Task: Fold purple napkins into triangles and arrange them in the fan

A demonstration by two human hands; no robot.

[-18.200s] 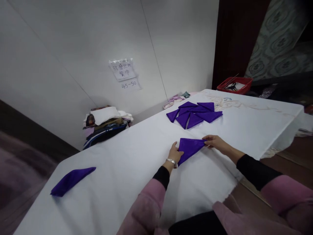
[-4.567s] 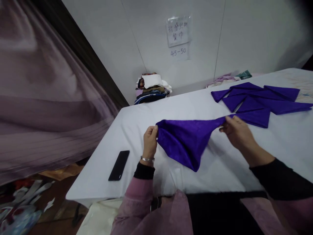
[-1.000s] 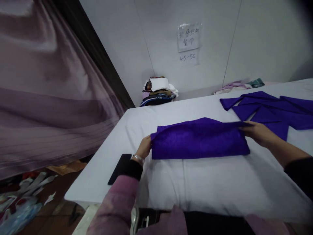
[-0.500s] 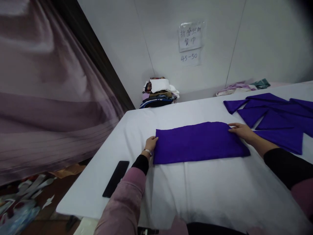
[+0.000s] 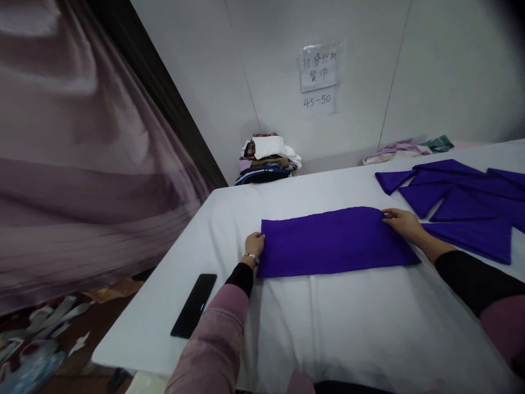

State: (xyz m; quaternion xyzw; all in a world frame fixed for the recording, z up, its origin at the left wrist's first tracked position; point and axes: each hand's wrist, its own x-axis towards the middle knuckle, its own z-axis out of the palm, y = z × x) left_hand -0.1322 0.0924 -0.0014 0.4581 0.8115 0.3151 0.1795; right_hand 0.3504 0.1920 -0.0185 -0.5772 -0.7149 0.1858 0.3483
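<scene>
1. Closest in, two pink sleeves (image 5: 223, 323) with black cuffs (image 5: 241, 276) reach over the white-covered counter (image 5: 353, 328). The left one passes just beside a dark phone (image 5: 194, 306) lying flat near the counter's left end.
2. The left hand (image 5: 255, 244), a silver bracelet (image 5: 251, 257) at its wrist, grasps the left edge of the purple cloth (image 5: 328, 243) between thumb and fingers, near the far corner.
3. That cloth lies on the counter in front of the person, between the two hands: a long band, wider than deep, its near edge almost straight and its right end slanting.
4. The right hand (image 5: 404, 223) pinches the cloth's far right corner with thumb and fingertips.
5. Farther right, pointed folded purple pieces (image 5: 467, 189) overlap in a group; the nearest is partly covered by the right forearm.
6. Past the counter's left end hangs a mauve curtain (image 5: 82, 208), with blurred clutter on the floor below.
7. By the counter's far edge rise a stack of folded garments (image 5: 266, 158) and, well to its right, a low lilac and teal bundle (image 5: 410, 149).
8. Behind, the pale wall (image 5: 266, 54) carries a handwritten sign (image 5: 319, 68) above a sheet (image 5: 318, 102) reading "45-50".
</scene>
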